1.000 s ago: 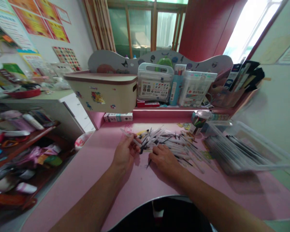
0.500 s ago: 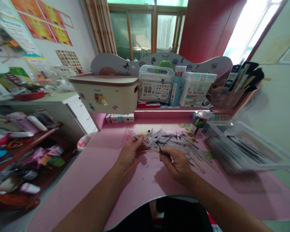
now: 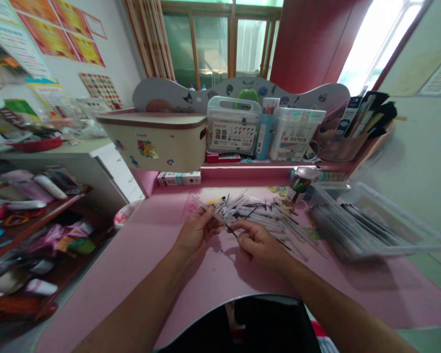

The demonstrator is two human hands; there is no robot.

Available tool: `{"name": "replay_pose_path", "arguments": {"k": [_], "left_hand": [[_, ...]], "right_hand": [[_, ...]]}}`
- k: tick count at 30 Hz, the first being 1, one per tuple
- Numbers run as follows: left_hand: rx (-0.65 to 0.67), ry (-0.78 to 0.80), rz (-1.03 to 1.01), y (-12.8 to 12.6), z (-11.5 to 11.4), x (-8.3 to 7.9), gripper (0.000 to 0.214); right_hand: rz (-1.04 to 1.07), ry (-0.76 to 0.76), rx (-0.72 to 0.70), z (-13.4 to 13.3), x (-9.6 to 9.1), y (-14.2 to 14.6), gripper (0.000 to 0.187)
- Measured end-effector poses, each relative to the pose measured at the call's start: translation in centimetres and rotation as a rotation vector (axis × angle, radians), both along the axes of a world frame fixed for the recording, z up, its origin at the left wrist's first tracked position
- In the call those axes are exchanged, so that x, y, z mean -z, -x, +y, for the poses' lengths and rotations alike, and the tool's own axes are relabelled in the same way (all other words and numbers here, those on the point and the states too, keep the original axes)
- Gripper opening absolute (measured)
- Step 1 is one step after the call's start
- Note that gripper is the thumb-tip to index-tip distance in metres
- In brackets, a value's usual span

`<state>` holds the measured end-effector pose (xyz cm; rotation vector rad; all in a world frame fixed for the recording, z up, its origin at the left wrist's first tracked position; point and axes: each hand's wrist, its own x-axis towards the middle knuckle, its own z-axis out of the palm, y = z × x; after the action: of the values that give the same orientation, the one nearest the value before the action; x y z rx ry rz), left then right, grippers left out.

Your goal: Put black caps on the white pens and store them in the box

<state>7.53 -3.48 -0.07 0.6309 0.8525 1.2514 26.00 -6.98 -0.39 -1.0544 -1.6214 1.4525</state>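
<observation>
My left hand (image 3: pixel 197 228) is closed on a slim translucent tube (image 3: pixel 205 205), which looks like a pen barrel. Pinched in the fingers of my right hand (image 3: pixel 256 241) is a thin dark stick (image 3: pixel 231 230), like a pen refill. Its far tip meets the near end of the tube at my left fingertips; whether it is inside cannot be made out. Just beyond both hands lies a loose pile of slim white and clear tubes (image 3: pixel 266 215), with some dark sticks among them.
At the right of the pink desk (image 3: pixel 139 274), a clear plastic bin (image 3: pixel 407 252) holds many slim tubes. A clear jar (image 3: pixel 302 184) stands behind the pile. Along the raised shelf are a cream box (image 3: pixel 169 147), a marker case (image 3: pixel 234 135) and a pen holder (image 3: pixel 343 147).
My right hand has brought the dark stick leftward from the pile's edge to the end of the tube in my left hand. The left hand keeps its hold; the view has shifted slightly.
</observation>
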Motion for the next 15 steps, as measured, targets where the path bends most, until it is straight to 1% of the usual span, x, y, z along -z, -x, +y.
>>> {"name": "replay_pose_path", "arguments": {"k": [6,8,12,15], "left_hand": [[-0.082,0.035,0.000,0.00,-0.01,-0.16,0.012],[-0.060,0.005,0.012,0.00,-0.05,-0.07,0.017],[0.036,-0.076,0.065,0.18,-0.07,0.07,0.029],[0.045,-0.064,0.084,0.43,-0.04,-0.04,0.031]], "right_hand": [[0.009,0.041,0.004,0.10,0.03,0.10,0.035],[0.015,0.048,0.006,0.09,-0.07,0.14,0.034],[0.080,0.106,-0.022,0.15,-0.19,0.02,0.029],[0.155,0.139,-0.049,0.34,-0.01,-0.16,0.023]]}}
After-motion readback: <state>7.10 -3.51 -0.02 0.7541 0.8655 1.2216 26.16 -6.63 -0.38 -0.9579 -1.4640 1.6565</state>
